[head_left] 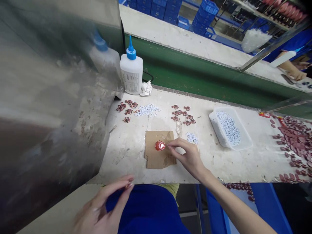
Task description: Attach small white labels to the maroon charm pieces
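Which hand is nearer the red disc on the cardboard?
Right. The right hand is at the edge of the disc; the left hand is away, off the front of the bench.

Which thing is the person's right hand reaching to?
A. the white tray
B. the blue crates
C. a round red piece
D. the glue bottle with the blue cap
C. The right hand has its fingertips right at the round red piece, which lies on the brown cardboard.
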A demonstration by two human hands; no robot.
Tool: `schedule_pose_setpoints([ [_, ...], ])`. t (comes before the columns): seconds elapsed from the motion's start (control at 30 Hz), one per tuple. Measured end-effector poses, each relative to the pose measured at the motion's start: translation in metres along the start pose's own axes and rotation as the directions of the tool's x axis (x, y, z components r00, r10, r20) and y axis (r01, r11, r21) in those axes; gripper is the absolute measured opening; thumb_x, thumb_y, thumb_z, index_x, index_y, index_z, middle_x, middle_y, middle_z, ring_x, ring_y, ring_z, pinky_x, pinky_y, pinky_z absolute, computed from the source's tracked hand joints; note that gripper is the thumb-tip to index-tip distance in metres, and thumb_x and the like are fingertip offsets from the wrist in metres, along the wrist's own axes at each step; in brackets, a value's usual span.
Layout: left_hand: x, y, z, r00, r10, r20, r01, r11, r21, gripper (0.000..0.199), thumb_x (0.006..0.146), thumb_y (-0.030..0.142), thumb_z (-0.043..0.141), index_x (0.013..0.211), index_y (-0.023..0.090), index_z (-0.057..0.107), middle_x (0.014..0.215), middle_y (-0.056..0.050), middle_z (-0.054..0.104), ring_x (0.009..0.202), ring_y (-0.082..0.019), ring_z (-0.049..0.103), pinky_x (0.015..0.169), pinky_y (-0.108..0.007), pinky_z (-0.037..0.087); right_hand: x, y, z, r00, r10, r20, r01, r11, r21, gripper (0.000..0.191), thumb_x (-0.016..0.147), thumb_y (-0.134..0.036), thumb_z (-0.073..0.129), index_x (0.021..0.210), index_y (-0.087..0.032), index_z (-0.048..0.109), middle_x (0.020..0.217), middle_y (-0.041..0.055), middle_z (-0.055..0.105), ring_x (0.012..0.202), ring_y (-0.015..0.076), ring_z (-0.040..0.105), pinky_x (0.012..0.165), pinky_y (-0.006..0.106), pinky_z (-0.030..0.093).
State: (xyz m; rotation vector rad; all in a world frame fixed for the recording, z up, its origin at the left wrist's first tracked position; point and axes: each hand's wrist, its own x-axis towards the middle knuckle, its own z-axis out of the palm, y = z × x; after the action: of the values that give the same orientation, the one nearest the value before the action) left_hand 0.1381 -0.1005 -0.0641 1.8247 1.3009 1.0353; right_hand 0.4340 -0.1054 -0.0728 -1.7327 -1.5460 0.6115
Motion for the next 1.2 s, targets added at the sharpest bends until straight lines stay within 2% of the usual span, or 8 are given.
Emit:
schedule_pose_setpoints([
  [0.1,0.017,0.003,0.015,0.990,0.040,0.132,-0.032,0.998,-0.062,0.029,0.088,0.015,0.074,0.113,0.028,0.070,0.102,0.008,0.078,0.089,-0.007,0.077,0.090,-0.009,0.060,0.002,-0.003,0.001,0.996,-0.081,0.025,0.083,0.995,-0.060,0.014,0.100,-0.020,0.060,0.100,-0.023,0.073,0.095,0.0052,0.076,0.086,0.0192,0.071,0.075,0.032,0.060],
  [0.23,0.037,0.006,0.024,0.986,0.130,0.102,-0.125,0.991,-0.055,0.020,0.087,0.012,0.074,0.100,0.027,0.073,0.107,0.006,0.075,0.096,-0.006,0.074,0.095,-0.011,0.058,0.003,-0.005,0.001,0.995,-0.093,0.036,0.096,0.992,-0.080,0.016,0.100,-0.016,0.059,0.101,-0.023,0.073,0.098,0.0050,0.076,0.088,0.0187,0.072,0.077,0.032,0.060],
  [0.33,0.045,0.006,0.029,0.983,0.158,0.092,-0.150,0.985,-0.090,0.016,0.086,0.012,0.074,0.096,0.024,0.072,0.098,0.002,0.070,0.089,-0.006,0.070,0.083,-0.014,0.059,0.003,-0.005,0.001,0.995,-0.089,0.035,0.092,0.993,-0.074,0.015,0.099,-0.017,0.060,0.099,-0.023,0.074,0.095,0.0050,0.076,0.086,0.0190,0.072,0.075,0.032,0.060],
  [0.43,0.045,0.007,0.036,0.991,0.085,0.101,-0.065,0.981,-0.183,0.018,0.085,0.014,0.077,0.099,0.023,0.070,0.088,0.004,0.070,0.078,-0.006,0.069,0.079,-0.014,0.060,0.003,-0.008,0.000,0.997,-0.069,0.014,0.070,0.997,-0.029,0.014,0.099,-0.018,0.062,0.098,-0.023,0.074,0.095,0.0050,0.077,0.086,0.0195,0.073,0.076,0.033,0.060],
  [0.57,0.044,0.015,0.044,0.994,-0.051,0.095,0.075,0.962,-0.264,0.021,0.082,0.019,0.081,0.099,0.024,0.071,0.088,0.006,0.075,0.079,-0.007,0.075,0.081,-0.010,0.062,-0.003,-0.027,-0.001,0.998,0.020,-0.056,-0.011,0.989,0.149,0.010,0.094,-0.016,0.068,0.094,-0.022,0.076,0.090,0.0033,0.078,0.082,0.0179,0.073,0.073,0.031,0.061],
  [0.67,0.044,0.023,0.045,0.994,-0.018,0.108,0.046,0.964,-0.264,0.026,0.084,0.017,0.079,0.105,0.030,0.073,0.096,0.009,0.078,0.083,-0.006,0.076,0.085,-0.008,0.061,-0.011,-0.052,-0.003,0.996,0.070,-0.052,-0.051,0.952,0.303,0.011,0.091,-0.014,0.071,0.093,-0.023,0.077,0.087,0.0016,0.077,0.080,0.0163,0.072,0.071,0.030,0.060],
  [0.83,0.044,0.030,0.041,0.987,0.025,0.160,0.011,0.975,-0.221,0.024,0.086,0.017,0.076,0.103,0.033,0.074,0.093,0.013,0.078,0.080,-0.006,0.077,0.084,-0.007,0.060,-0.020,-0.083,-0.004,0.998,0.003,-0.058,0.021,0.911,0.412,0.017,0.092,-0.009,0.071,0.099,-0.023,0.077,0.093,0.0017,0.079,0.085,0.0157,0.073,0.076,0.031,0.060],
  [1.2,0.044,0.030,0.040,0.990,0.001,0.144,0.029,0.977,-0.210,0.025,0.085,0.020,0.079,0.102,0.037,0.074,0.094,0.019,0.077,0.078,-0.002,0.076,0.082,-0.004,0.059,-0.019,-0.083,0.001,0.998,-0.056,0.008,0.048,0.927,0.373,0.019,0.095,-0.009,0.068,0.107,-0.021,0.076,0.096,0.0037,0.077,0.085,0.0151,0.074,0.074,0.027,0.061],
])
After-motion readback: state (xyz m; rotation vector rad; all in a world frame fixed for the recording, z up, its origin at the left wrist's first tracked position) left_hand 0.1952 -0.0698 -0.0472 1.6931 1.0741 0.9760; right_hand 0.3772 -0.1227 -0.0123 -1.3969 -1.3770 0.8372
